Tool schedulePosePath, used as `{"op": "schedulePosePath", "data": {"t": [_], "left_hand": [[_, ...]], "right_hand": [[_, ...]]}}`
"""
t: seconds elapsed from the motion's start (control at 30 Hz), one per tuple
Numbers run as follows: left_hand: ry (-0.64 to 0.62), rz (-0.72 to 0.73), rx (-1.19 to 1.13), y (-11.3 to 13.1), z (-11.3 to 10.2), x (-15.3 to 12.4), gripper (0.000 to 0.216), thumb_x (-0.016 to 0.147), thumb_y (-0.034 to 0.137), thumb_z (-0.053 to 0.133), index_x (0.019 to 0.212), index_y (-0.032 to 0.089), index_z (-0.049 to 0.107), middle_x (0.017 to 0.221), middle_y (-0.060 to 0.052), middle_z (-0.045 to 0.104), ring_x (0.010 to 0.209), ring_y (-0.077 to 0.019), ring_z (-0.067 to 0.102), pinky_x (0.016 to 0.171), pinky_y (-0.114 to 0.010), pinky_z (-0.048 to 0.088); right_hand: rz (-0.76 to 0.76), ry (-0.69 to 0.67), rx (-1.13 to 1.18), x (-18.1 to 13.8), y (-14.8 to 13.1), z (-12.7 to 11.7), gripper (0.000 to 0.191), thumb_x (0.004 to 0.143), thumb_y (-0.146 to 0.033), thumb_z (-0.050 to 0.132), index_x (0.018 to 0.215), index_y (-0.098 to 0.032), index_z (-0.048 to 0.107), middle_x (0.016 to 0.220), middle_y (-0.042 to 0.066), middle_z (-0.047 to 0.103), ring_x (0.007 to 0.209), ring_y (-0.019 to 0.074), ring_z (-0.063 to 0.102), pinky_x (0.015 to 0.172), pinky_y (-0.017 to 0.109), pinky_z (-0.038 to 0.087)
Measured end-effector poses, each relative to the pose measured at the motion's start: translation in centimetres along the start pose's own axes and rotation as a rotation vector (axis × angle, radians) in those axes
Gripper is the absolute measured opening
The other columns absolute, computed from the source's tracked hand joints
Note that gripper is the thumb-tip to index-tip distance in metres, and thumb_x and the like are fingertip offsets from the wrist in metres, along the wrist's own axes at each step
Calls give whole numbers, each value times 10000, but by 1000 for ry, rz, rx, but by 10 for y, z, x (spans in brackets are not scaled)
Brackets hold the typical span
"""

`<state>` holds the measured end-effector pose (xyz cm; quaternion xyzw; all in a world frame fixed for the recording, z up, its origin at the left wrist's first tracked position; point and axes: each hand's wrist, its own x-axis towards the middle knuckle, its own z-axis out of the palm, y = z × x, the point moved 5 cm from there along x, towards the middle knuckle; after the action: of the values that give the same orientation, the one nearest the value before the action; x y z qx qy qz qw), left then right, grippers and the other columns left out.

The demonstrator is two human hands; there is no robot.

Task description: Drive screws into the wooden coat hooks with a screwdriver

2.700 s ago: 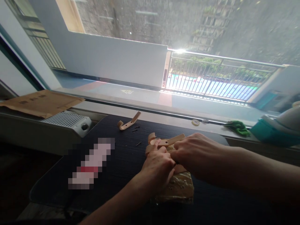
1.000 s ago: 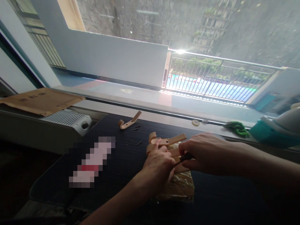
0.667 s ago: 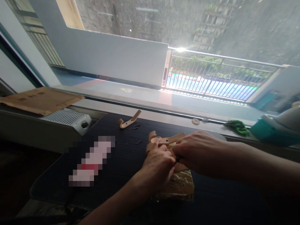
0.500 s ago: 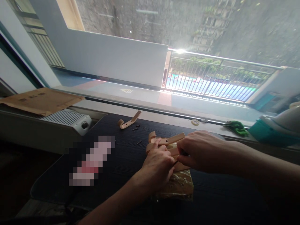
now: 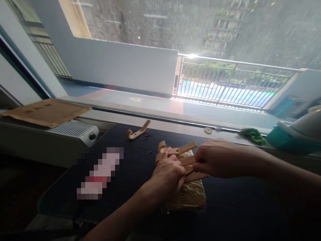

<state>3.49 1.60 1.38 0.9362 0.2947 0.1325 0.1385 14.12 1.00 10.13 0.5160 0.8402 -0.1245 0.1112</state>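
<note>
My left hand (image 5: 168,174) presses down on a group of bent wooden hooks, its index finger stretched over the top hook (image 5: 187,147) and the other fingers curled round the lower ones. Beneath them lies a flat brown block (image 5: 192,199) in clear plastic wrap. My right hand (image 5: 215,159) is closed at the right ends of the hooks. From it a thin dark shaft, apparently a screwdriver (image 5: 190,173), slants down towards my left fingertips; the handle is hidden in the fist. The tip is hidden by my left hand.
Another wooden hook (image 5: 137,133) and several dark screws (image 5: 148,153) lie on the black table (image 5: 120,194). A blurred-out pinkish object (image 5: 100,174) is at left. Behind stand a radiator (image 5: 75,130) with a brown envelope (image 5: 47,112), a tape roll (image 5: 208,130), and a green cloth (image 5: 253,135).
My right hand has shifted slightly right and up, and more of the thin shaft shows between the hands. The lowest hook's end shows further right. My left hand stays nearly in place.
</note>
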Motion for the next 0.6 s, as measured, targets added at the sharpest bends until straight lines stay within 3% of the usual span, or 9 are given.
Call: {"op": "schedulePosePath", "data": {"t": [0.1,0.2,0.27,0.37,0.47,0.6], "left_hand": [[-17,-4,-20,2,-6,2,135,799,252,636,700,186,700,771,-28,667,918,-221,592,1101,-525,192],[42,4,-98,5,-19,-2,122,767,272,688,867,203,697,950,-32,666,1064,-245,554,1118,-515,186],[179,13,-157,4,-30,-12,236,791,260,668,1024,227,650,1084,-28,638,1136,-234,521,1133,-500,176],[485,-41,-193,-7,-38,-43,277,835,195,604,1103,258,574,1126,-11,604,1122,-191,533,1135,-461,219],[652,-229,-215,-27,-23,-77,290,851,184,576,1125,276,548,1136,-9,572,1079,-159,557,1041,-334,401],[610,-397,-285,-44,12,-100,380,824,266,618,1188,285,510,1175,-20,582,1085,-179,586,939,-275,503]], "right_hand": [[170,8,450,-27,50,22,404,892,-473,443,713,-170,641,565,-3,580,473,98,460,450,224,323],[220,227,878,-52,78,61,389,844,-530,513,923,-174,649,698,18,629,571,123,531,521,233,428],[260,332,1056,-60,81,95,362,800,-502,589,944,-176,652,691,12,609,608,136,539,562,246,457],[411,607,1192,-67,77,132,391,710,-504,669,946,-192,682,721,15,610,632,148,536,548,245,446],[515,724,1243,-62,70,151,396,664,-474,713,954,-204,709,670,-7,575,580,132,510,496,226,414],[491,729,1341,-42,62,158,416,647,-424,739,1011,-225,711,647,-20,594,564,128,526,497,211,433]]}}
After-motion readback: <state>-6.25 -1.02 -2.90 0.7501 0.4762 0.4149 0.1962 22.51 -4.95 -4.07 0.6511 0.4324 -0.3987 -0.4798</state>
